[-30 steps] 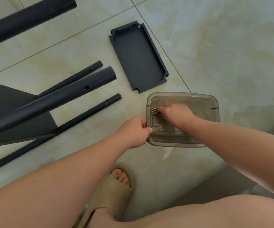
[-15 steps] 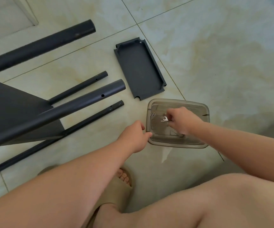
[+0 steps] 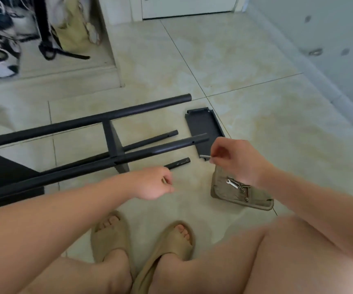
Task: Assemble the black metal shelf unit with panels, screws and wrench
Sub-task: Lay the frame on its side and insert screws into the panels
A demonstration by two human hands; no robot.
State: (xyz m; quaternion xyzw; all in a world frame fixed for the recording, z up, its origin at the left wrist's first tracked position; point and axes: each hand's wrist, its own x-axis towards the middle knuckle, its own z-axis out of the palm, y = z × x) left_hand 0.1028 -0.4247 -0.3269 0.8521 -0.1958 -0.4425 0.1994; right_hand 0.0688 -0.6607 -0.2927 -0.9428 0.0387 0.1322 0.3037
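My right hand (image 3: 235, 160) is pinching a small silver bit (image 3: 205, 156), but it's too smeared to say if it's a screw or something else. My left hand (image 3: 152, 183) is curled, and honestly I can't tell if anything's in it. My right wrist covers the far end of the tray (image 3: 215, 185), and the screws (image 3: 244, 190) in it are just specks. The shelf frame (image 3: 86, 120) runs off the left edge, and the thin pole (image 3: 177, 162) disappears behind my left hand.

Open floor (image 3: 192, 187) separates shelf frame (image 3: 150, 152) from plastic tray (image 3: 243, 203).
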